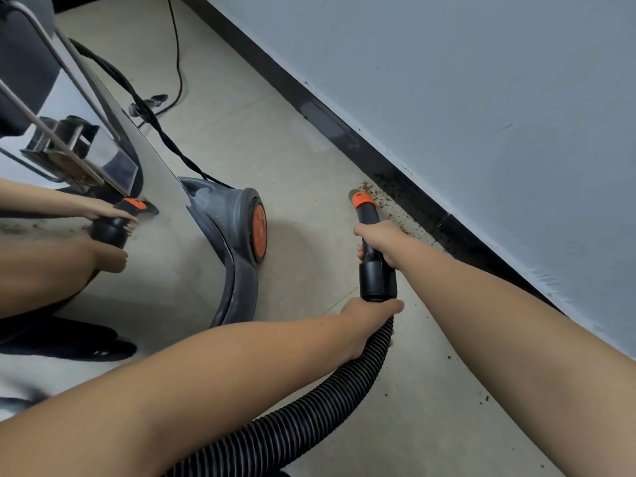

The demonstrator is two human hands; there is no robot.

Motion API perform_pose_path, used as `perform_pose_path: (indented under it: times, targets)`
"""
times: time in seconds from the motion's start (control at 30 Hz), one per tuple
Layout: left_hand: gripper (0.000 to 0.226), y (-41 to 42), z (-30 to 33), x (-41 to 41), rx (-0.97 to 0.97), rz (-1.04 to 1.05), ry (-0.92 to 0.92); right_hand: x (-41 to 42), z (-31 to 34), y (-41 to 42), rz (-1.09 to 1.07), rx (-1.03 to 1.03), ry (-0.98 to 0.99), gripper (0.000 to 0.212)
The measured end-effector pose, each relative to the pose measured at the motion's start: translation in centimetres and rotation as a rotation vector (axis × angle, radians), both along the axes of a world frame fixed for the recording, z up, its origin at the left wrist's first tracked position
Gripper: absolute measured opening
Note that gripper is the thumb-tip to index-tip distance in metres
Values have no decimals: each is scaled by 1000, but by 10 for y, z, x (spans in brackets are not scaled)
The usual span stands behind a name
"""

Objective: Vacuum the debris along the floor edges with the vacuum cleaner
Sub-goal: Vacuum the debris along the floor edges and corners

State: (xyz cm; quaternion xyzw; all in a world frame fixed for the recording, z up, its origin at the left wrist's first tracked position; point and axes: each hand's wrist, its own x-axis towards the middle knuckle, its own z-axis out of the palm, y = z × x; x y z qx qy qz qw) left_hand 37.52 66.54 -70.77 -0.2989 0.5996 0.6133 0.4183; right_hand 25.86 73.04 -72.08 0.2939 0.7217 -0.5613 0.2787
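Note:
A black vacuum nozzle [370, 232] with an orange tip [362, 199] points at brown debris [382, 204] scattered on the beige floor along the black skirting board [344, 132]. My right hand [382, 241] grips the nozzle tube near its middle. My left hand [366, 318] holds the ribbed black hose [309, 418] just behind the nozzle's cuff. The orange tip sits at the near edge of the debris patch.
The vacuum's shiny steel drum [103, 149] stands at the left on a grey wheeled base [237, 232] with an orange hub, mirroring my arms. A black power cord [179, 63] trails across the floor behind it. The grey wall [481, 98] runs along the right.

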Motion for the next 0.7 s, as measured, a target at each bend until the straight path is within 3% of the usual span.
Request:
perform_pose_path:
  times: [0.43, 0.7]
  targets:
    - [29, 10, 10, 23, 35, -77, -38, 27, 11, 13, 22, 25, -51, 15]
    - [32, 34, 21, 60, 7, -209, 84, 60, 22, 43, 82, 16, -147, 20]
